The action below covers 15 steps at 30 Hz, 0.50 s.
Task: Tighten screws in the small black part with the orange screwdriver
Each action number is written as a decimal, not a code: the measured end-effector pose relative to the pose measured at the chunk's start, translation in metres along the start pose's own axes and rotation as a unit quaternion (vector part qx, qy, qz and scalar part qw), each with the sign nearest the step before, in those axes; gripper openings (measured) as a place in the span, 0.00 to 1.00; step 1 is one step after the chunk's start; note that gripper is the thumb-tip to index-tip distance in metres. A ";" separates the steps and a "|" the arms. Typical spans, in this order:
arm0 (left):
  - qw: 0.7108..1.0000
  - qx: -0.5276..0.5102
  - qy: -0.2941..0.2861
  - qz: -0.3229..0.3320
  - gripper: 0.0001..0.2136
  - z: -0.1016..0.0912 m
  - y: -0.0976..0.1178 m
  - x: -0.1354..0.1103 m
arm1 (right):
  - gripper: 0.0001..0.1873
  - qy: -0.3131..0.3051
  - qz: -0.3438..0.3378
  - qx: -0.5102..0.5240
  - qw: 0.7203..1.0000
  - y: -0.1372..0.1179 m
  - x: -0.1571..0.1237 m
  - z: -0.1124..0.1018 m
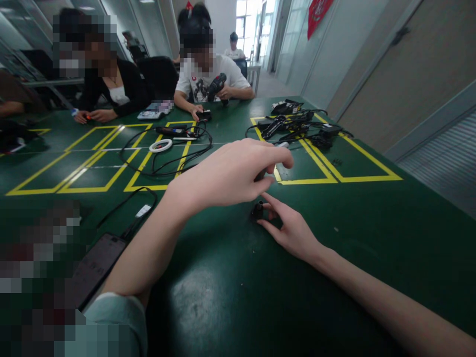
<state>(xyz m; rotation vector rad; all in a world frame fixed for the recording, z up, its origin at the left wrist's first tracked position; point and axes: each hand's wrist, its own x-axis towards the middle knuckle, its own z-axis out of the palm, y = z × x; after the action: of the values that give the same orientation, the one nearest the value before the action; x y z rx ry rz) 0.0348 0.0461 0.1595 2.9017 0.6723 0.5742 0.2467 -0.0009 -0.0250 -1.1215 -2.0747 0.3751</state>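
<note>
My left hand (230, 173) reaches across the green table (372, 238), raised a little above it, fingers curled and pinched together; something small and dark may sit under the fingertips but I cannot make it out. Below it, my right hand (290, 230) rests on the table and pinches a small black part (257, 211) between thumb and forefinger.
Yellow tape boxes mark the table. A pile of black tools, adapters and cables (297, 126) lies at the back right. A rotary tool with coiled cable and a white ring (161, 145) lies mid-table. A black adapter (96, 267) sits near left. Other people sit across the table.
</note>
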 end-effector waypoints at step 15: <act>1.000 0.027 0.011 -0.013 0.18 0.002 -0.006 0.001 | 0.32 -0.019 -0.002 -0.032 0.999 -0.002 0.001 -0.013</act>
<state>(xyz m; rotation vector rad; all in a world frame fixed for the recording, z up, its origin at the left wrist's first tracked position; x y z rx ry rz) 0.0338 0.0516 0.1565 2.9357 0.7374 0.5948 0.2545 -0.0023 -0.0143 -1.1564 -2.1350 0.3313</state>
